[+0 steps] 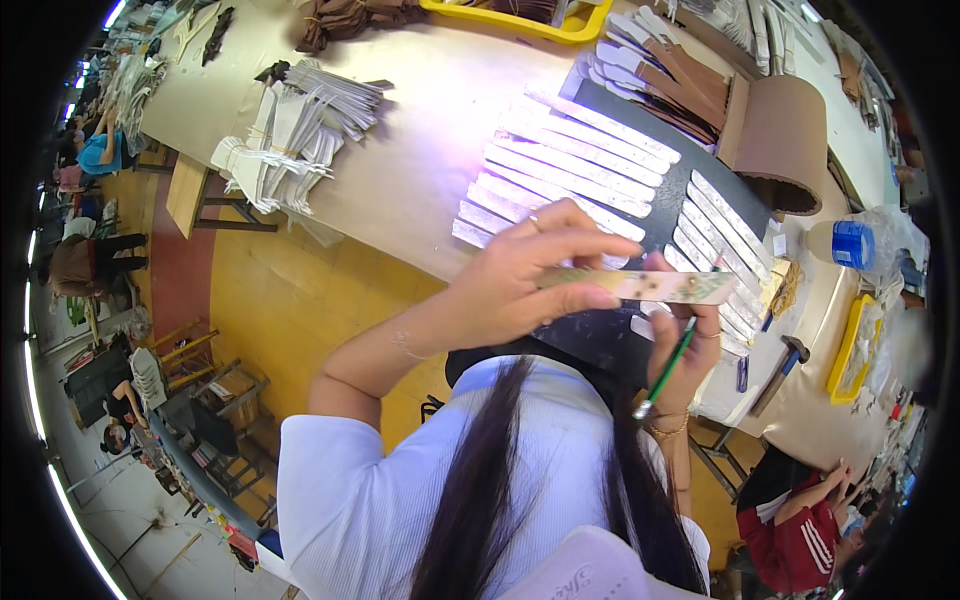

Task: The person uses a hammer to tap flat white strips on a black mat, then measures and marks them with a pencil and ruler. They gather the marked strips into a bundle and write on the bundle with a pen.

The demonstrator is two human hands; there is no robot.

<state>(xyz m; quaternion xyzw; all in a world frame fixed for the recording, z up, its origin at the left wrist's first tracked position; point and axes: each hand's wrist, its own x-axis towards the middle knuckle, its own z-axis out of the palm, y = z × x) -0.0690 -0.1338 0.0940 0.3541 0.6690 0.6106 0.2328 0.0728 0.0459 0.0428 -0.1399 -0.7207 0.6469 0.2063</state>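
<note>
In the head view, we have the strip (pixel 650 285) raised in the air over the black mat (pixel 600 345), close to the table's (pixel 400 185) near edge and short of the white strips (pixel 570 150) laid out farther in. To handle it well, we would judge it best to keep it level and flat between both hands, pinching lightly so that the thin piece does not bow, and to keep the pencil (pixel 672 358) point off its patterned face.

Our left hand (pixel 515 275) is narrow, its thumb and fingers pinching the strip's left end, with the forearm coming in from the lower left and the elbow bent outward. Our right hand (pixel 688 375) holds the pencil slantwise between its fingers, point up and blunt end down toward the wrist, its fingers curled about the strip's right part; we cannot tell how firmly they grip it. The hammer (pixel 780 375) lies to the right, near the table's near edge
</note>
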